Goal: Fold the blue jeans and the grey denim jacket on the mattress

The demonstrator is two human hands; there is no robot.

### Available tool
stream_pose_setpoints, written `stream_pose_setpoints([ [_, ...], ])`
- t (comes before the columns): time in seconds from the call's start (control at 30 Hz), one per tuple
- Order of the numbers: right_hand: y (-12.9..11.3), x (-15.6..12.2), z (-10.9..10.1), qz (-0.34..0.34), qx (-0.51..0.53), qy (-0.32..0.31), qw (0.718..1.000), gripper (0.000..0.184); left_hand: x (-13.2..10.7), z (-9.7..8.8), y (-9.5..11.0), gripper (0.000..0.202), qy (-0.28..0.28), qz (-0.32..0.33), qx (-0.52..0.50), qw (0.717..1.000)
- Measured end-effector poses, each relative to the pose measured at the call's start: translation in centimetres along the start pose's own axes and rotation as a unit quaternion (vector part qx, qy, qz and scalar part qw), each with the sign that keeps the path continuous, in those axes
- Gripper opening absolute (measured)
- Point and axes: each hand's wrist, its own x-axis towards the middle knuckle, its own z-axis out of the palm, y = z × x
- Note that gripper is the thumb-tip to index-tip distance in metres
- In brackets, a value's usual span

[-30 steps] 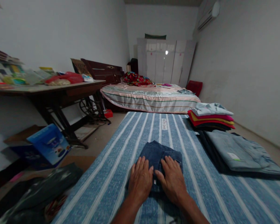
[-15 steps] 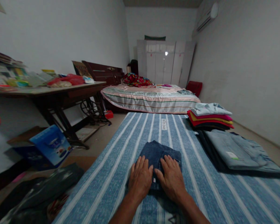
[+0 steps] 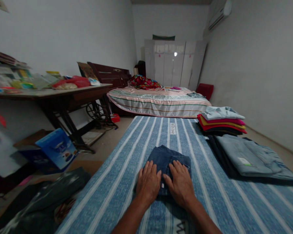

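Observation:
A folded dark blue denim garment, likely jeans, lies on the blue-and-white striped cloth in front of me. My left hand rests flat on its left side, fingers stretched forward. On its right side lies my right hand, also flat, with the thumb spread toward the left one. A small pale tag shows on the denim between the two thumbs. Both palms hide much of the garment's near part.
To the right lie folded light-blue jeans on dark ones, with a stack of folded colored clothes behind. A sewing-machine table and a blue box stand at left. Beyond is a bed.
Both hands stay pressed on the folded denim in nearly the same place. The whole view has shifted slightly; nothing was picked up or let go.

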Motion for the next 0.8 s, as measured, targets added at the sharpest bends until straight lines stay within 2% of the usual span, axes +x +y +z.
stream_pose_setpoints([
  [0.17,0.3,-0.1,0.4,-0.011,-0.011,0.007,1.000,0.051,-0.4,-0.1,0.3,0.042,0.022,0.004,-0.004,1.000],
  [0.47,0.4,-0.2,0.4,-0.015,-0.026,0.004,1.000,0.053,-0.6,-0.1,0.1,0.042,0.019,0.001,-0.040,0.999],
  [0.8,0.8,-0.4,0.6,-0.023,-0.037,0.004,0.999,0.054,-2.2,0.1,-0.5,0.044,0.042,0.004,-0.017,0.999],
])
